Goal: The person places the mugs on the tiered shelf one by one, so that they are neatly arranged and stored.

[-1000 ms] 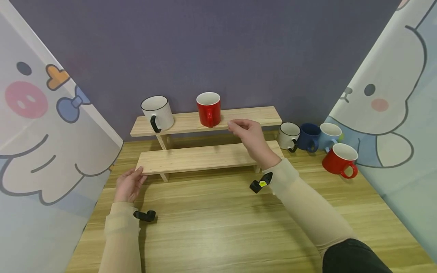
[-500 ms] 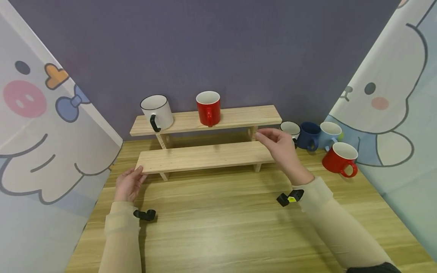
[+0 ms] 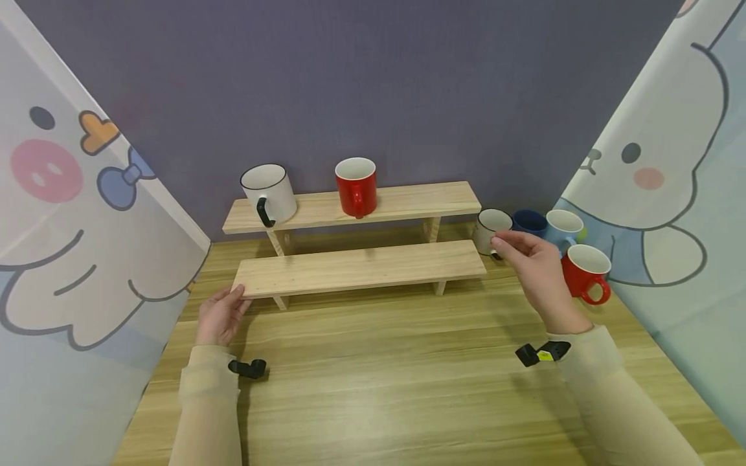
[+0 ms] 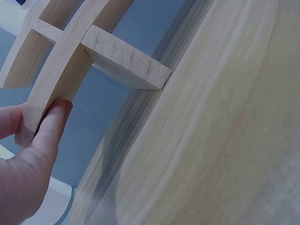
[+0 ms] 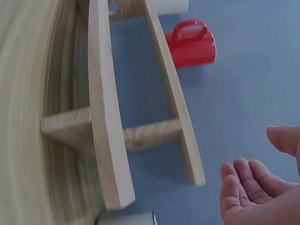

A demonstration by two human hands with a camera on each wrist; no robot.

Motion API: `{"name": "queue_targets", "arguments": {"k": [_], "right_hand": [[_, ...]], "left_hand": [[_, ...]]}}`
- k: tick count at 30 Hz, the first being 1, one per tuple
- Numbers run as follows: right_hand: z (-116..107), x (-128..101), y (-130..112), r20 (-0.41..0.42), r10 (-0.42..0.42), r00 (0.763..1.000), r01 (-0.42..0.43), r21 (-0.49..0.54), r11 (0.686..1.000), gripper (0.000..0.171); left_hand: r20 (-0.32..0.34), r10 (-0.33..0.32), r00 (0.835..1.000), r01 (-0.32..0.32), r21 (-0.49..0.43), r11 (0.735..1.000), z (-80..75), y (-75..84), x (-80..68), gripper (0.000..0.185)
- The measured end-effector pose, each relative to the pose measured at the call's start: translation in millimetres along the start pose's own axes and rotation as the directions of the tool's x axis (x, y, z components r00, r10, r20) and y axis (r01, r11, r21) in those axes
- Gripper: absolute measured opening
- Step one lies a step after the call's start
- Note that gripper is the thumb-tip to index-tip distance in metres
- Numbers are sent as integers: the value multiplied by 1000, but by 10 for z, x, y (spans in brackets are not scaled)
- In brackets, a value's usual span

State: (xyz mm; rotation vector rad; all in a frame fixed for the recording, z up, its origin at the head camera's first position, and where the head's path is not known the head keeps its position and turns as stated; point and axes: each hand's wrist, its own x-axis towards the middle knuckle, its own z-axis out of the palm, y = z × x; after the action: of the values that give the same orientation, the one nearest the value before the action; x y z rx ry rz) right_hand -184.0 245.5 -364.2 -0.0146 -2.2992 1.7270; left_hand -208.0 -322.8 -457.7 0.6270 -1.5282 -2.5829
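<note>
My left hand (image 3: pixel 218 317) pinches the left end of the lower board (image 3: pixel 361 266) of a two-tier wooden shelf; in the left wrist view the board's end (image 4: pixel 33 112) sits between thumb and fingers. On the upper board stand a white mug with black rim and handle (image 3: pixel 281 197) and a red mug (image 3: pixel 348 199). Hovering at the right, my right hand (image 3: pixel 539 275) holds nothing, its fingers loosely bent and thumb apart in the right wrist view. It partly covers another black-rimmed white mug (image 3: pixel 484 238) and a dark blue mug (image 3: pixel 527 221).
Right of the shelf, a light blue mug (image 3: pixel 564 223) and a second red mug (image 3: pixel 576 272) stand on the wood-grain table (image 3: pixel 361 375). A grey-purple wall (image 3: pixel 373 77) rises behind. Cartoon-printed panels (image 3: pixel 670 149) flank both sides.
My right hand has moved from beside the red mug on the upper board rightward and down to the mugs at the right. The left hand and the shelf stay put.
</note>
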Motion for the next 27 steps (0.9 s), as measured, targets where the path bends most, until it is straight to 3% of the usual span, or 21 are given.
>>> {"name": "queue_targets", "arguments": {"k": [6, 15, 27], "right_hand": [[-245, -77, 113, -25, 25, 999, -27, -96, 995, 49], [-545, -133, 301, -104, 38, 994, -48, -101, 994, 47], [-1039, -210, 492, -223, 106, 969, -103, 28, 994, 33]], "left_hand": [[-4, -18, 1000, 18, -9, 1000, 11, 14, -28, 73], [20, -9, 1000, 10, -16, 1000, 4, 23, -37, 70], [-12, -18, 1000, 18, 3, 1000, 18, 31, -41, 71]]}}
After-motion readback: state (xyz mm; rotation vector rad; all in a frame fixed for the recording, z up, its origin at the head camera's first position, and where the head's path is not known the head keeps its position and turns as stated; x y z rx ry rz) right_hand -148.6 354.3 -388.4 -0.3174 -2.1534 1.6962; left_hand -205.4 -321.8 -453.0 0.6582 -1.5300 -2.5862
